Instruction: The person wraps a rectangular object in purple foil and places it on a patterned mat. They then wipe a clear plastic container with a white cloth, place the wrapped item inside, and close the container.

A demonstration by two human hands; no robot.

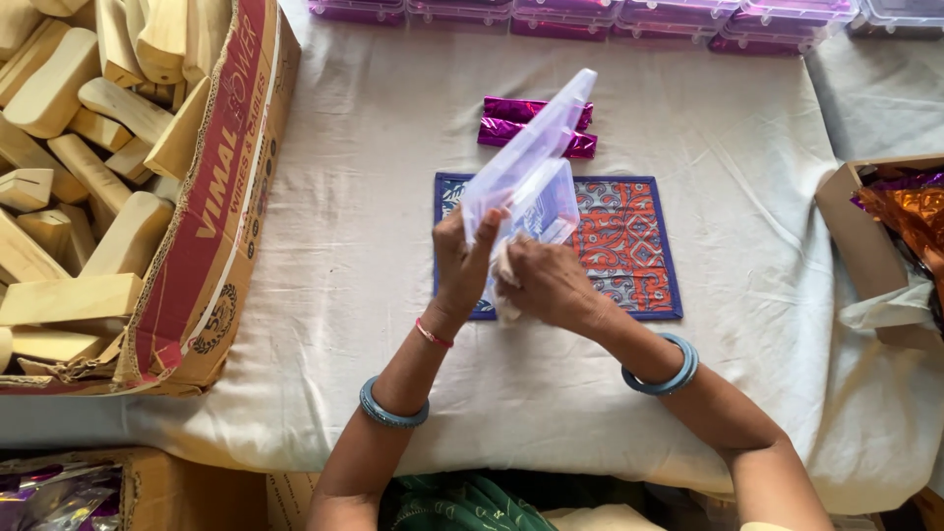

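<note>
Centrally, a clear plastic box (531, 167) with its hinged lid swung open is held tilted above a small patterned mat (629, 246) of orange, blue and white with a purple border; the box is see-through and faintly bluish, its upper end pointing up and to the right toward two purple foil-wrapped pieces (536, 126) lying side by side on the cloth just beyond the mat. Holding the box's lower edge, the left hand (462, 265) has its fingers curled around the plastic, thumb on the near face; the right hand (546, 285) is closed on a small white cloth (505, 270) pressed against the box (how much of the cloth sits inside the box cannot be told). Both forearms rise from the bottom edge, each wrist wearing a blue-grey bangle, the left also a thin red one. All this sits over a table draped in an off-white cloth (344, 246); to the left a big cardboard carton (211, 246) is packed with pale wooden blocks (88, 177); along the far edge stands a row of clear boxes with purple contents (590, 15); at the right an open cardboard box (865, 236) holds orange and purple shiny foil (910, 211).
</note>
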